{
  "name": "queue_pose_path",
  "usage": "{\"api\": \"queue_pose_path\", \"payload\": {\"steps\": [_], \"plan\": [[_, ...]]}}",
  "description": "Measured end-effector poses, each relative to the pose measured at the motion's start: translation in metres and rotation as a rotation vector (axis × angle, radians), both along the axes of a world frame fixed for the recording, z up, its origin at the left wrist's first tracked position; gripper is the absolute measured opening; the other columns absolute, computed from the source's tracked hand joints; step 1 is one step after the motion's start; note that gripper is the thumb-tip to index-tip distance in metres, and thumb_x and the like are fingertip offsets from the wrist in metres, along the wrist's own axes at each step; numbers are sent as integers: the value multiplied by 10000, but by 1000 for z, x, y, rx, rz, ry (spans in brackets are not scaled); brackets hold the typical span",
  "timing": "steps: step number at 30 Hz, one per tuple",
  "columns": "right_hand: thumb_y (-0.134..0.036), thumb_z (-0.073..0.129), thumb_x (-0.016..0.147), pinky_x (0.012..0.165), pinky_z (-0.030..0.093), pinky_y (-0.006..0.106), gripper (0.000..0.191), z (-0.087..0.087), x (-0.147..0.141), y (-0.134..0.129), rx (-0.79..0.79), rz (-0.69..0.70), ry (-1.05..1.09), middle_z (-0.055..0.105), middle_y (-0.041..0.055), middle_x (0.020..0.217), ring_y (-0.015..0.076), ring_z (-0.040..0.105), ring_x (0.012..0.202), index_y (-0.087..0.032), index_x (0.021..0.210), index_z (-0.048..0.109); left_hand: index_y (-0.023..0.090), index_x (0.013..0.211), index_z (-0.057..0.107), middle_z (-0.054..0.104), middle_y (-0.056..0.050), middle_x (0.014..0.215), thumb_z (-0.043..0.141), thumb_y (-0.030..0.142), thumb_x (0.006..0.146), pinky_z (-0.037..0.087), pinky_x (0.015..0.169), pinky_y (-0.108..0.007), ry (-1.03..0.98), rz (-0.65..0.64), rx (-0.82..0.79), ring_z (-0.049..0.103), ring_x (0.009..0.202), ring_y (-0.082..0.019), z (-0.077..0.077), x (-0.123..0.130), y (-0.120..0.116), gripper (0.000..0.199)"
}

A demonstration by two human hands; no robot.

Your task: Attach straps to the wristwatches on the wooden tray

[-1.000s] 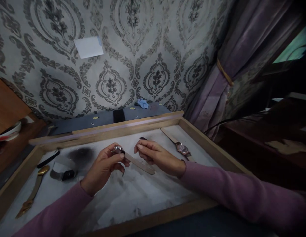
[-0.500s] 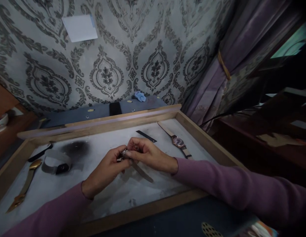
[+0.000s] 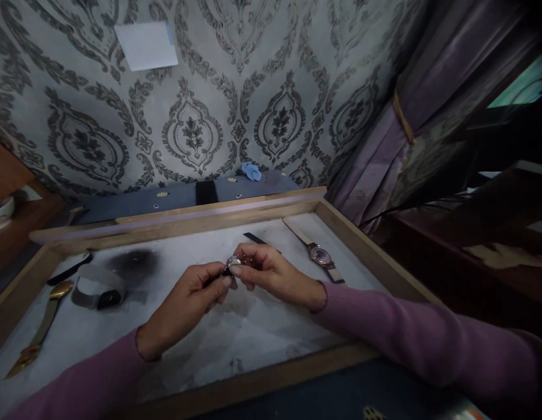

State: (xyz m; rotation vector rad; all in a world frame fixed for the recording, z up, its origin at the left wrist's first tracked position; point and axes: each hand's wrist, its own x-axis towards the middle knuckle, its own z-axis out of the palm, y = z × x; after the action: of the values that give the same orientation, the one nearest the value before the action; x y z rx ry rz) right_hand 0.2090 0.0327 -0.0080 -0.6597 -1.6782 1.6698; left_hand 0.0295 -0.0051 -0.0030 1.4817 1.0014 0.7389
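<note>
Both hands meet over the middle of a shallow wooden-framed tray [image 3: 336,221] with a whitish base. Between their fingertips is a small wristwatch [image 3: 233,262], its round case showing partly. My left hand [image 3: 187,300] pinches its near left side, thumb against fingers. From the right, my right hand [image 3: 275,277] grips the case with thumb and curled fingers. Most of the strap is hidden by the fingers. Just behind my right hand lies a thin black strip [image 3: 255,238], partly covered. Farther right, a watch with a pale strap [image 3: 320,255] lies flat.
At the tray's left lie a gold watch [image 3: 45,324], a smartwatch with a pale looped band [image 3: 93,286] and a black strap [image 3: 69,269]. Behind the tray are a dark phone-like slab [image 3: 206,192] and a crumpled blue cloth-like thing [image 3: 252,171]. A purple curtain [image 3: 371,169] hangs at right.
The hands have turned the watch and shifted slightly right in view. Its strap, which hung down below the fingers, no longer shows there. The camera view has moved a little.
</note>
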Motion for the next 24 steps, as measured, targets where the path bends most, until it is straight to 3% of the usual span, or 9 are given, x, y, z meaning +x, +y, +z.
{"api": "queue_pose_path", "payload": {"steps": [3,10,16,24], "plan": [[-416,628,837,510,330,208,311,-1,-1,-1,38,-5,55,539,-35,612,60,436,519,-140,733,532,150,883,649,350,62,578,450,315,933,219,470,-223,5,-38,35,273,511,-88,0,0,0,263],[-377,596,873,451,275,195,276,2,-1,-5,-68,-8,83,537,-52,559,47,367,452,-153,730,522,143,922,656,323,58,599,438,357,952,192,471,-237,-63,-73,-17,246,522,-94,2,-1,0,308],[-365,640,840,511,348,212,233,4,1,-7,8,-77,96,563,-18,658,75,454,556,-155,765,574,144,906,650,321,59,596,475,378,932,152,454,-241,-211,-4,-162,214,513,-93,2,1,-2,294],[-319,694,799,556,422,216,179,-3,0,-2,53,-96,106,601,1,676,90,497,606,-147,825,652,138,836,654,327,59,586,575,324,881,126,451,-242,-356,58,-237,197,504,-78,-1,0,-1,208]]}}
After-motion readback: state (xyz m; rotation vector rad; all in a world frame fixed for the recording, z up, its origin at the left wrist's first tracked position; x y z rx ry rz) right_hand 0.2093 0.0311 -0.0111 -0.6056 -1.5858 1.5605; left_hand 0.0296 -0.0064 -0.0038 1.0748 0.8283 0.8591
